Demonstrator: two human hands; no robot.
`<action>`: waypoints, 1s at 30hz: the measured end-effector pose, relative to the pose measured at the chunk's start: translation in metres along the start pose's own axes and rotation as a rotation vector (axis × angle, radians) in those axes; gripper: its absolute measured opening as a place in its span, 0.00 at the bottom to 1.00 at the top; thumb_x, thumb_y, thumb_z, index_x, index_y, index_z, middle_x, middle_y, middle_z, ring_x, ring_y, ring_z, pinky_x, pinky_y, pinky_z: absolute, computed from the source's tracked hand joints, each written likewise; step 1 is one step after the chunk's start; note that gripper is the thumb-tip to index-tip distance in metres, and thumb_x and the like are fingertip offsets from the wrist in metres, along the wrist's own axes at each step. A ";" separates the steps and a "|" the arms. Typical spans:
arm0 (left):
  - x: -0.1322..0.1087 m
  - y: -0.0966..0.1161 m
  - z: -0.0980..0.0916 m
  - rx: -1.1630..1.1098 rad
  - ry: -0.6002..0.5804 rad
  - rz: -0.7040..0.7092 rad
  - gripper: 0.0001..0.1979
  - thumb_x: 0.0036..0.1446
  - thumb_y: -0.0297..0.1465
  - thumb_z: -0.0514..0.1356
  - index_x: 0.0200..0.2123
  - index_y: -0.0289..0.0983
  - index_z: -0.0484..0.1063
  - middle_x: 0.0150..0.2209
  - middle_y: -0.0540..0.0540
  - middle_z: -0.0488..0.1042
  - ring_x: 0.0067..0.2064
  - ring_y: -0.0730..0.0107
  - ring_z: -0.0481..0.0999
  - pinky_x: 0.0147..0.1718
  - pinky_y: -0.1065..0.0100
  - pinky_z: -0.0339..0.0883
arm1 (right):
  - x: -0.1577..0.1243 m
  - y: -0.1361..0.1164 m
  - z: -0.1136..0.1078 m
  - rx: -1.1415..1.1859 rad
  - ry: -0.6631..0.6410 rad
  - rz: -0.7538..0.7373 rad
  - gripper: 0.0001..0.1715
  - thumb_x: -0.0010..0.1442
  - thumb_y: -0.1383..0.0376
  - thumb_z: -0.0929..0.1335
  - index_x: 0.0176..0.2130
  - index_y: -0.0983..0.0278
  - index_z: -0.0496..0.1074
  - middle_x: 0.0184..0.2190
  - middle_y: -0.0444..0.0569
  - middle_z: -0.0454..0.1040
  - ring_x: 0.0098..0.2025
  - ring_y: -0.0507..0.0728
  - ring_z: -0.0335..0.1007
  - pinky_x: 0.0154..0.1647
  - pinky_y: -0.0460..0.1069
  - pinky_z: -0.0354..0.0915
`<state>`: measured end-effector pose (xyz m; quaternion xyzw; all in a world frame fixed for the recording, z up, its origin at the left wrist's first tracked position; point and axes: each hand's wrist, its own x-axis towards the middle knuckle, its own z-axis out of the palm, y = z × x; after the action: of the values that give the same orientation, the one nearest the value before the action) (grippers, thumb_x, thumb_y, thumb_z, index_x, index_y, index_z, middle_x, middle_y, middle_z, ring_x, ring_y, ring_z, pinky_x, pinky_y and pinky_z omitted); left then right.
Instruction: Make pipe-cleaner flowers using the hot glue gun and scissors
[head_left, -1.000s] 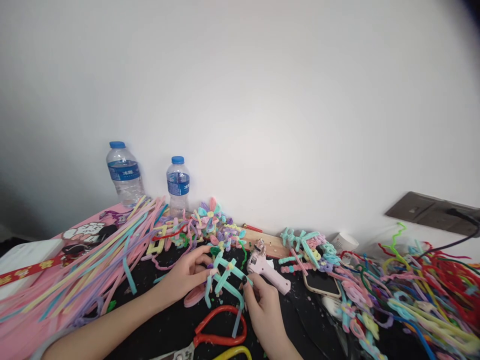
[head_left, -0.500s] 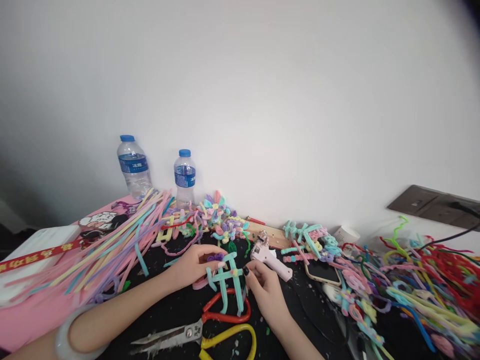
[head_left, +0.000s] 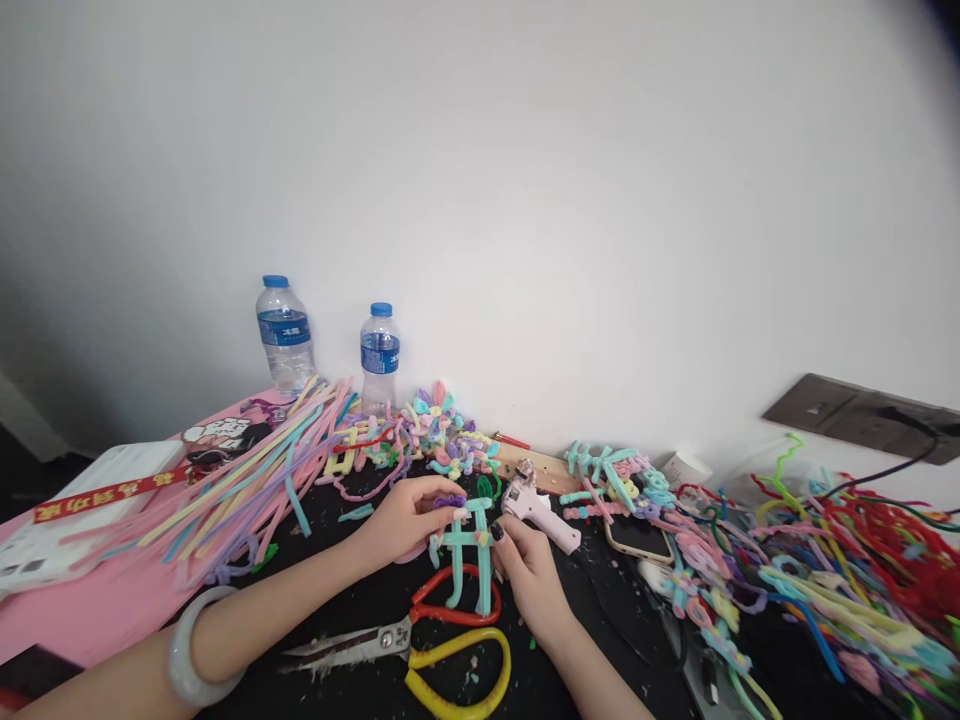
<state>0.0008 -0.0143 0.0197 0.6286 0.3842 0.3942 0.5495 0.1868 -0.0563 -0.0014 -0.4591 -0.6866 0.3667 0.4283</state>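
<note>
Over the dark tabletop I hold a mint-green pipe cleaner lattice (head_left: 463, 539) of crossed strips, its two longer legs hanging downward. My left hand (head_left: 405, 520) pinches its upper left side, and a small purple pipe cleaner coil (head_left: 448, 500) shows by those fingers. At the right side, the thumb and fingers of my right hand (head_left: 531, 575) close on the lattice edge near a small yellowish bit. Just below lie scissors (head_left: 386, 638) with one red and one yellow handle, blades pointing left. A pale pink glue gun (head_left: 551, 522) rests behind my right hand.
Long pastel pipe cleaners (head_left: 247, 470) fan across the left. Two water bottles (head_left: 285, 335) stand against the wall. Finished-looking pipe cleaner flowers (head_left: 442, 430) pile at the back. A phone (head_left: 640, 540), paper cup (head_left: 686, 468) and tangled coloured pipe cleaners (head_left: 885, 560) fill the right.
The lattice has turned slightly more upright and face-on in my hands. Both hands keep hold of it, and the whole view has shifted a little.
</note>
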 end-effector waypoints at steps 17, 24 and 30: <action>0.008 -0.024 0.001 -0.054 -0.141 0.025 0.13 0.49 0.33 0.62 0.28 0.37 0.58 0.21 0.55 0.68 0.22 0.77 0.65 0.23 0.73 0.57 | 0.003 0.012 0.003 0.046 0.008 0.028 0.21 0.64 0.55 0.59 0.24 0.64 0.59 0.21 0.39 0.52 0.24 0.49 0.45 0.22 0.45 0.46; 0.006 -0.026 0.003 -0.065 -0.119 0.036 0.12 0.51 0.34 0.61 0.32 0.35 0.61 0.21 0.55 0.67 0.21 0.77 0.65 0.23 0.73 0.59 | 0.003 0.009 0.003 0.011 0.025 0.010 0.19 0.64 0.57 0.59 0.25 0.64 0.62 0.20 0.39 0.53 0.23 0.50 0.46 0.22 0.45 0.46; -0.002 -0.011 -0.009 0.119 -0.041 0.087 0.18 0.57 0.39 0.55 0.47 0.35 0.64 0.32 0.49 0.71 0.22 0.78 0.65 0.22 0.74 0.58 | 0.001 0.010 0.001 -0.049 0.152 0.026 0.19 0.64 0.57 0.58 0.26 0.64 0.62 0.20 0.39 0.53 0.23 0.50 0.47 0.22 0.45 0.47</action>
<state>-0.0087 -0.0116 0.0091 0.6843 0.3678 0.3811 0.5012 0.1885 -0.0523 -0.0104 -0.5048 -0.6548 0.3194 0.4630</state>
